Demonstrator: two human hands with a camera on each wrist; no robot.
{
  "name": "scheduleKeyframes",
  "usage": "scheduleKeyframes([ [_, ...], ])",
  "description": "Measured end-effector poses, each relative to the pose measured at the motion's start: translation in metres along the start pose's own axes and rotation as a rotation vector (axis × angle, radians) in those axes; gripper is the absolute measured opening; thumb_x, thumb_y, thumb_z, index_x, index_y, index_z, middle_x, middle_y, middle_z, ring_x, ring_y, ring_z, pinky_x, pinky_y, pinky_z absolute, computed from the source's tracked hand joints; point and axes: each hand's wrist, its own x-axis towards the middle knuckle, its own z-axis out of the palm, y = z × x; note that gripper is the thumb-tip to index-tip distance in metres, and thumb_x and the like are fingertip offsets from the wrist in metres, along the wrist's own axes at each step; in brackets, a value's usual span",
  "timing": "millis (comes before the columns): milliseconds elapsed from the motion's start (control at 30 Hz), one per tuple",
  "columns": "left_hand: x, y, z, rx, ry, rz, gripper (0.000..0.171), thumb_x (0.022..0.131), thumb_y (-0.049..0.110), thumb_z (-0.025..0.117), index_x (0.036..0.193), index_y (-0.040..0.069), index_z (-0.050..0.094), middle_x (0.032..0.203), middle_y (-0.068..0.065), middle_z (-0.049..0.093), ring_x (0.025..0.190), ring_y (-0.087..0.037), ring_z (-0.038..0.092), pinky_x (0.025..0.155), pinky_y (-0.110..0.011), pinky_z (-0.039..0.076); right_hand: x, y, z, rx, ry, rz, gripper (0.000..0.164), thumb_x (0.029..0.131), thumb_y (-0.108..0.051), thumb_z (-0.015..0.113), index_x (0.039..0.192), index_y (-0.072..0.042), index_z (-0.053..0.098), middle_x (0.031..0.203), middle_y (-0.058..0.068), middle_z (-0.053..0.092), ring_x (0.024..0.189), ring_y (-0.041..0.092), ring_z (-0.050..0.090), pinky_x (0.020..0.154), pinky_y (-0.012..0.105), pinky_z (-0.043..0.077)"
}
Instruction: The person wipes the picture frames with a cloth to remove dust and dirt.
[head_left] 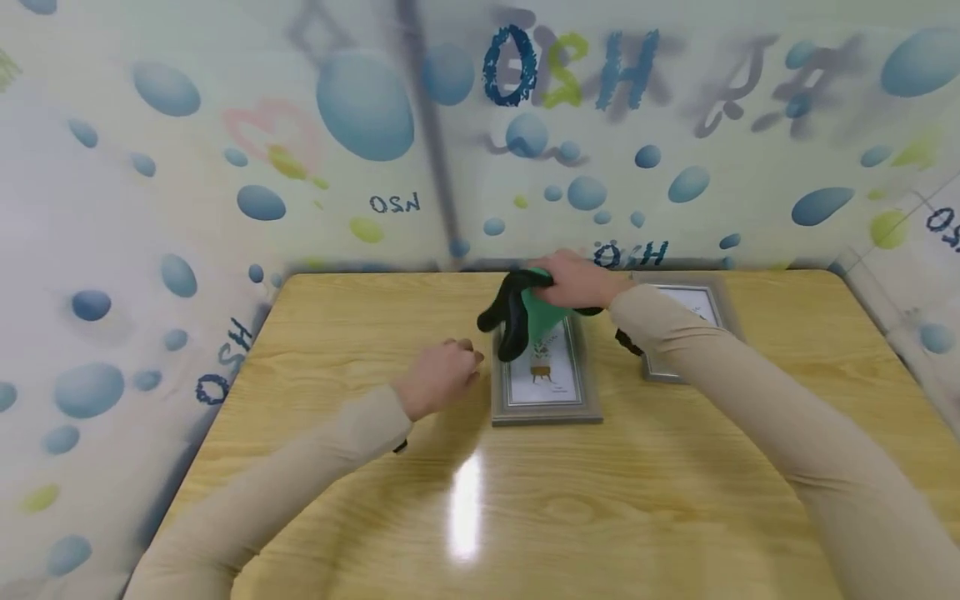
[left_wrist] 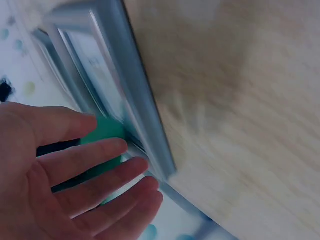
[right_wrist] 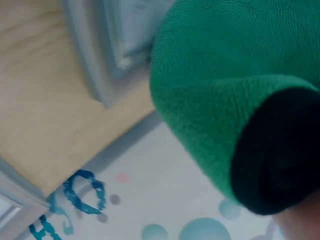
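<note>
My right hand [head_left: 577, 280] grips a green cloth [head_left: 547, 313] with thick black edging, held over the upper part of a grey picture frame [head_left: 547, 415]. The frame lies flat on the wooden table and shows a potted-plant print; the cloth hides its top. In the right wrist view the fuzzy cloth [right_wrist: 215, 105] bulges beside the frame's corner, and most of that hand is out of sight. Just left of the frame is my left hand [head_left: 439, 377], holding nothing. The left wrist view shows its fingers [left_wrist: 107, 185] loosely extended near the frame's edge.
A second grey picture frame [head_left: 726, 304] lies to the right, partly covered by my right forearm. Behind the wooden table [head_left: 600, 508] stands a wall [head_left: 465, 167] with blue and green spots and lettering, and another wall rises on the left.
</note>
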Motion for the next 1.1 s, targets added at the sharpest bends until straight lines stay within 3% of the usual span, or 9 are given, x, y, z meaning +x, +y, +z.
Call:
scheduleKeyframes([
  [133, -0.004, 0.026, 0.006, 0.027, -0.003, 0.037, 0.007, 0.088, 0.011, 0.067, 0.083, 0.005, 0.069, 0.084, -0.009, 0.063, 0.072, -0.025, 0.061, 0.052, -0.034, 0.055, 0.013, 0.002, -0.014, -0.031, 0.167, 0.067, 0.012, 0.094, -0.006, 0.052, 0.084, -0.007, 0.058, 0.062, 0.002, 0.046, 0.055, 0.019, 0.041, 0.060, 0.033, 0.035],
  [233, -0.005, 0.041, 0.013, 0.058, -0.025, 0.071, 0.012, 0.089, 0.018, 0.068, 0.085, 0.007, 0.069, 0.086, -0.007, 0.063, 0.076, -0.022, 0.062, 0.058, -0.031, 0.056, 0.025, 0.004, -0.013, -0.064, 0.260, 0.105, 0.008, 0.093, -0.006, 0.054, 0.092, -0.004, 0.061, 0.068, 0.007, 0.054, 0.060, 0.023, 0.047, 0.063, 0.035, 0.039],
  [300, -0.006, 0.048, 0.018, 0.090, -0.021, 0.091, 0.018, 0.088, 0.024, 0.070, 0.088, 0.006, 0.069, 0.087, -0.008, 0.065, 0.080, -0.022, 0.063, 0.061, -0.031, 0.056, 0.031, 0.004, -0.003, -0.071, 0.267, 0.147, 0.014, 0.092, -0.005, 0.058, 0.105, -0.002, 0.063, 0.083, 0.010, 0.062, 0.073, 0.026, 0.055, 0.071, 0.038, 0.045],
  [433, -0.007, 0.057, 0.029, 0.171, 0.025, 0.113, 0.015, 0.085, 0.020, 0.073, 0.085, 0.006, 0.070, 0.084, -0.009, 0.065, 0.079, -0.021, 0.063, 0.060, -0.029, 0.056, 0.033, 0.005, 0.033, -0.151, 0.083, 0.207, 0.037, 0.092, -0.008, 0.062, 0.128, -0.003, 0.056, 0.119, 0.014, 0.062, 0.109, 0.029, 0.057, 0.096, 0.043, 0.044],
  [567, -0.005, 0.058, 0.034, 0.235, 0.071, 0.136, 0.005, 0.081, 0.005, 0.072, 0.079, 0.009, 0.071, 0.079, -0.007, 0.065, 0.075, -0.018, 0.062, 0.058, -0.026, 0.055, 0.022, 0.005, 0.067, -0.305, -0.123, 0.153, 0.049, 0.093, -0.010, 0.060, 0.140, 0.000, 0.047, 0.141, 0.020, 0.047, 0.130, 0.033, 0.043, 0.108, 0.043, 0.033],
  [700, -0.004, 0.055, 0.033, 0.257, 0.090, 0.189, 0.010, 0.080, 0.001, 0.071, 0.078, 0.010, 0.070, 0.077, -0.006, 0.065, 0.075, -0.017, 0.063, 0.064, -0.027, 0.055, 0.011, -0.001, 0.081, -0.394, -0.134, 0.071, 0.053, 0.092, -0.008, 0.062, 0.141, 0.001, 0.045, 0.144, 0.023, 0.042, 0.133, 0.036, 0.039, 0.110, 0.044, 0.030],
  [800, -0.004, 0.053, 0.032, 0.237, 0.091, 0.227, 0.013, 0.079, -0.001, 0.071, 0.076, 0.011, 0.068, 0.074, -0.005, 0.065, 0.072, -0.017, 0.063, 0.065, -0.029, 0.054, 0.002, -0.007, 0.082, -0.328, -0.169, 0.033, 0.053, 0.092, -0.006, 0.061, 0.142, -0.001, 0.045, 0.142, 0.021, 0.045, 0.130, 0.034, 0.043, 0.107, 0.044, 0.035],
  [967, -0.006, 0.052, 0.032, 0.176, 0.077, 0.220, 0.015, 0.078, -0.004, 0.070, 0.072, 0.010, 0.066, 0.069, -0.004, 0.064, 0.067, -0.017, 0.063, 0.060, -0.029, 0.053, -0.010, -0.014, 0.080, -0.192, -0.241, 0.007, 0.054, 0.088, 0.001, 0.059, 0.141, -0.004, 0.048, 0.135, 0.016, 0.054, 0.122, 0.031, 0.052, 0.100, 0.044, 0.043],
  [1100, -0.005, 0.052, 0.033, 0.142, 0.068, 0.212, 0.015, 0.079, -0.005, 0.069, 0.073, 0.009, 0.068, 0.070, -0.004, 0.065, 0.068, -0.017, 0.063, 0.059, -0.029, 0.053, -0.006, -0.016, 0.079, -0.297, -0.218, 0.001, 0.054, 0.090, -0.001, 0.060, 0.142, -0.003, 0.046, 0.140, 0.018, 0.048, 0.129, 0.033, 0.045, 0.103, 0.045, 0.040],
])
